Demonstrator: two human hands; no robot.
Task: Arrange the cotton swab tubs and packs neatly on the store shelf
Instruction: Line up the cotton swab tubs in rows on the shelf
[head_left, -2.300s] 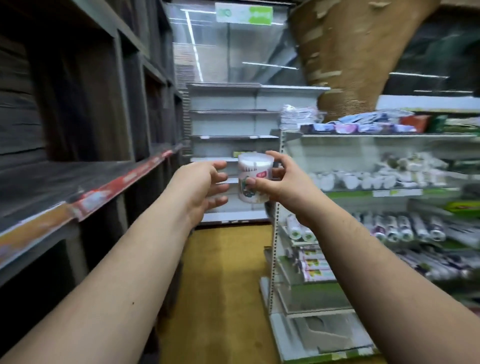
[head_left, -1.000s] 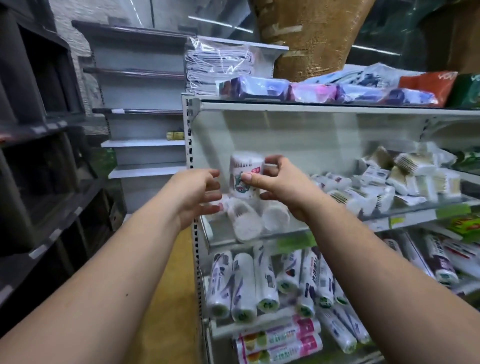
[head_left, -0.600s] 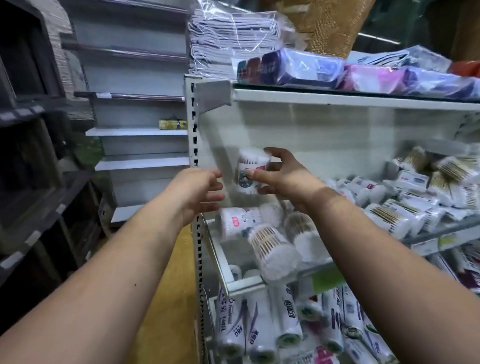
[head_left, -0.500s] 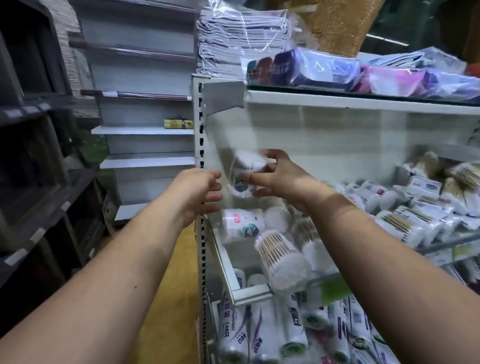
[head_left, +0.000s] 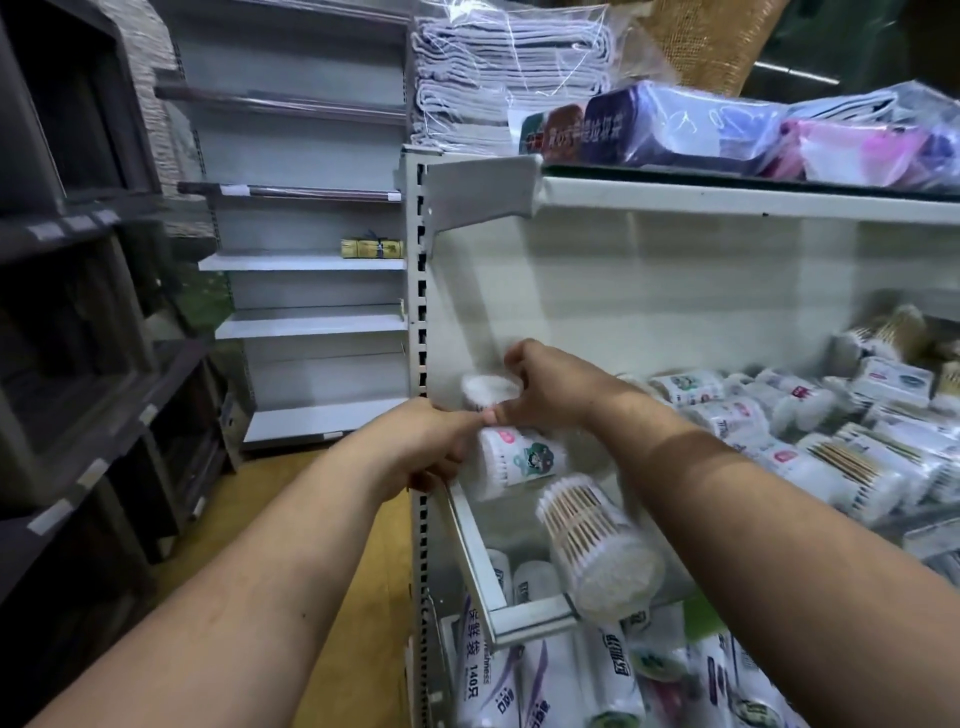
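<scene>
My right hand (head_left: 553, 392) grips a white cotton swab tub (head_left: 488, 389) upright at the back left corner of the white store shelf (head_left: 470, 535). Just below it a second tub (head_left: 519, 460) with a pink and green label lies on its side. My left hand (head_left: 428, 449) curls round that tub's left end, thumb on top. A third tub (head_left: 597, 556) of wooden-stick swabs lies tipped toward the shelf's front rail. Several more tubs and packs (head_left: 831, 447) lie jumbled along the shelf to the right.
The shelf above holds tissue packs (head_left: 675, 124) and bagged cloths (head_left: 509, 78). Rolls of plastic bags (head_left: 545, 670) fill the shelf below. A slotted upright post (head_left: 418, 312) bounds the shelf on the left. Dark shelving (head_left: 78, 312) lines the aisle's left side, over a yellow floor.
My right hand has carried the tub down and back into the shelf's left corner. My left hand has moved forward from the post onto the lying tub. The view has tilted down.
</scene>
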